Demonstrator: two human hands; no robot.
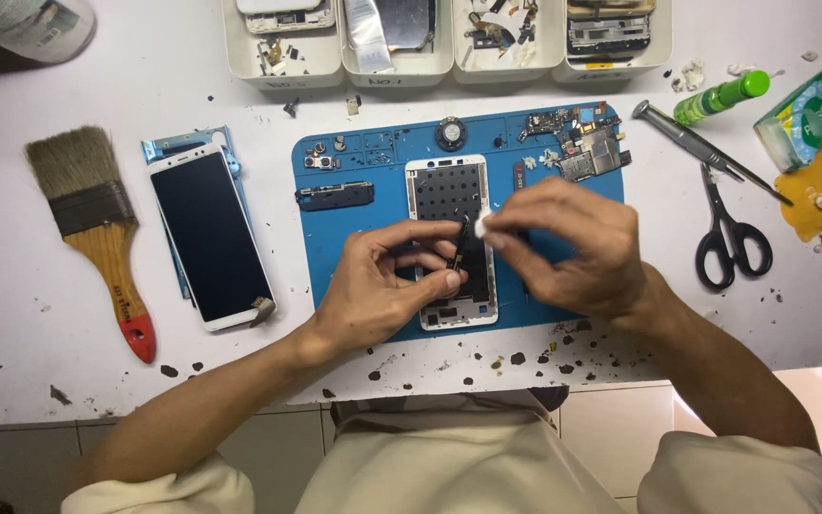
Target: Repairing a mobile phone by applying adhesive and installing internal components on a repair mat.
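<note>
Phone well stripped: white mid-frame point(449, 195) bare on blue mat point(373, 314), mid-counter. Logic board point(590, 150) out at mat's far right corner, screen point(209, 233) off to left. Left hand point(373, 286) grip pinched on small dark part point(460, 240) above frame; right hand point(573, 247) grip pinched on white swab point(483, 225), touching it. Cleaning looks underway, reassembly not begun.

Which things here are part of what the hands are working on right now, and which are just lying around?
In use:
left hand
right hand
small dark part pinched between them
white scrap in the right fingertips
white phone frame
blue mat

Lying about:
paintbrush
phone screen
scissors
screwdriver
green bottle
parts trays
</note>
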